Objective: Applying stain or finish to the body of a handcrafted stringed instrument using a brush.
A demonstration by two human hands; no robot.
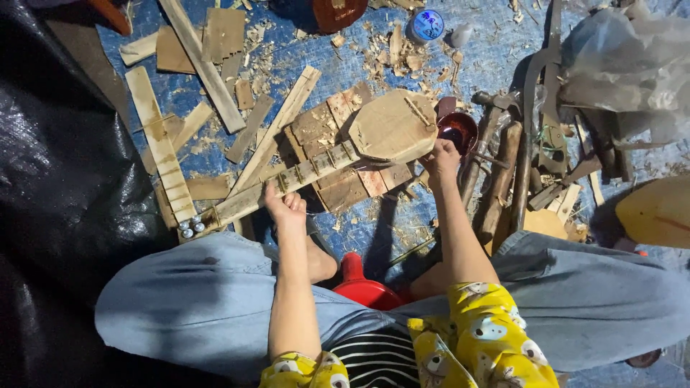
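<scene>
Your left hand [286, 205] is curled around the neck of the unfinished wooden instrument [316, 167], pinching it near the middle, while your right hand [440, 154] closes its fingers on the lower edge of the rounded body, seemingly to steady the piece at both ends. The instrument lies slanted across a stack of wood offcuts [338, 126] on the blue floor sheet [496, 50], just in front of your knees. It is pale bare wood, with frets along the neck and metal tuning pegs [190, 228] at the head.

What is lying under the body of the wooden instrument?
Under the instrument body lie flat wood blocks on the blue tarp. How far the blocks reach beneath it is covered. The right hand touches its edge.
</scene>
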